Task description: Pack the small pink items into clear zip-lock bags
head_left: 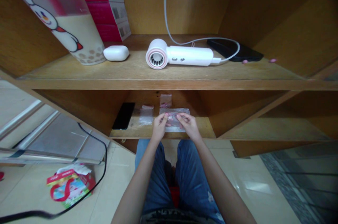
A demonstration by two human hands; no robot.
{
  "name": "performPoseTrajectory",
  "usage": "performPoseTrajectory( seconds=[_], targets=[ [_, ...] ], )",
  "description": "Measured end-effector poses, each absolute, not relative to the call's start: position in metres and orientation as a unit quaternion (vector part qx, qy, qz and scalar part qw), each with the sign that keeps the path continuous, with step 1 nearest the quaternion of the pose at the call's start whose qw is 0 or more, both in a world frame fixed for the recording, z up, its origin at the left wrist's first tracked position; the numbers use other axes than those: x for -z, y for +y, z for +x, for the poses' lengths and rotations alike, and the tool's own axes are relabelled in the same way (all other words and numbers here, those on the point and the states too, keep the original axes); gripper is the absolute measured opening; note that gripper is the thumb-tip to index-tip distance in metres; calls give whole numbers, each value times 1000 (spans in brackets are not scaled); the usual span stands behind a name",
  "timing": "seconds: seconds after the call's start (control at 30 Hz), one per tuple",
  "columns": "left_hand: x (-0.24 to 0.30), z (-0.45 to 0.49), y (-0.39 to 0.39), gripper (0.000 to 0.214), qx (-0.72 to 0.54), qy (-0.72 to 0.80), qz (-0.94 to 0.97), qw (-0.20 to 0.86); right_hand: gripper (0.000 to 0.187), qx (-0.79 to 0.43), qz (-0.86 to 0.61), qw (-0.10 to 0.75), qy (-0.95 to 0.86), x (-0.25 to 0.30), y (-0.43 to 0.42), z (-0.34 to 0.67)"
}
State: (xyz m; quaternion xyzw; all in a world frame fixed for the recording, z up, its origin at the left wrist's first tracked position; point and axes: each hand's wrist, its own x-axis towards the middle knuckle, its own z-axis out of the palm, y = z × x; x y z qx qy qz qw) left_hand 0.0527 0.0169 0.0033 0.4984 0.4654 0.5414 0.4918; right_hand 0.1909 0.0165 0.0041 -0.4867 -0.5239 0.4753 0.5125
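Both my hands reach onto the lower wooden shelf (206,125). My left hand (159,127) and my right hand (188,125) pinch a clear plastic bag (174,122) between them, one at each side. Small pink pieces show inside the bag, too small to name. A second clear bag (146,114) lies flat just left of my left hand. A third small bag with pink bits (165,100) sits behind, deeper on the shelf.
A black phone (124,115) lies at the lower shelf's left. The upper shelf holds a white hair dryer (179,56) with its cable, a white case (116,53), a printed bag (66,16), pink boxes (105,4) and a dark phone (235,50). A red package (70,184) and black cable (102,160) lie on the floor.
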Motion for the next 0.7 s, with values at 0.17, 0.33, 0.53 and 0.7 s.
performPoseTrajectory(
  seconds=[0.17,0.33,0.53,0.7],
  targets=[
    [3,53,22,43,-567,492,454,480,28,-461,-482,462,-584,9,18,194],
    [24,41,27,43,-577,561,464,370,25,-460,-477,496,-560,15,43,200],
    [33,35,25,34,-566,570,503,318,27,-495,-439,538,-522,3,101,193],
    [32,39,23,30,-538,569,526,334,31,-513,-404,533,-538,-3,137,173]
  ],
)
